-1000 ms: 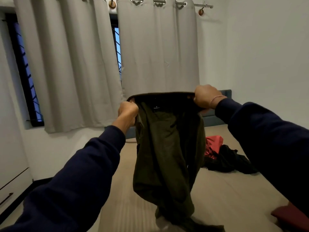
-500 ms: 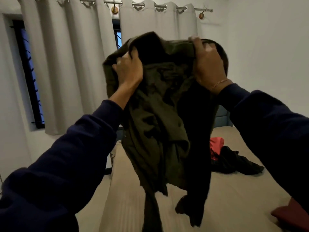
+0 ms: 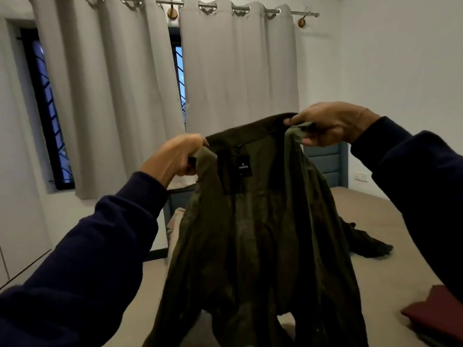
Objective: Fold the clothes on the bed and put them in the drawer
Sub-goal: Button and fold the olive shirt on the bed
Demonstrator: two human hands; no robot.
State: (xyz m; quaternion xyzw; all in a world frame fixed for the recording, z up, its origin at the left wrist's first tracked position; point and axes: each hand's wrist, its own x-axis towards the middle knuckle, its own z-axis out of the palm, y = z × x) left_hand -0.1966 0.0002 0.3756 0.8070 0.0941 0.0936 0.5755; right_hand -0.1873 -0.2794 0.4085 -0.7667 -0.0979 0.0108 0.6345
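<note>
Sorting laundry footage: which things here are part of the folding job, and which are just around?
Job: green shirt, held by left hand and right hand; dark clothes; red cloth; bed.
Around: curtains, window, wall socket.

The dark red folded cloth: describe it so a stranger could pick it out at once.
Start at the beige bed and go to its near right corner. There lies the dark red folded cloth, flat and neat, unlike the crumpled dark garment farther back.
</note>
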